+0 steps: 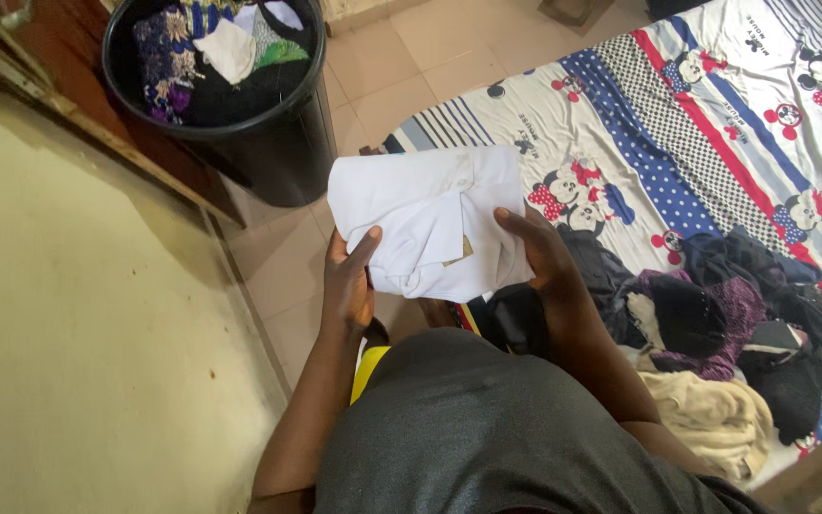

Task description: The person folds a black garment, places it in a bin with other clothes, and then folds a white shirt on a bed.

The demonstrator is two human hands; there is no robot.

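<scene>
Both hands grip a folded white shirt, held up in the air over the floor, just off the near-left corner of the bed. Left hand clamps its lower-left edge, thumb on top; right hand pinches the right side. Step in hand, prob.: last fold/tidying. Next move calls for keeping the folds tight w/ both grips. Dark clothes pile lies at the bed's near edge; black bucket of clothes stands on the floor by the bed's left edge.
</scene>
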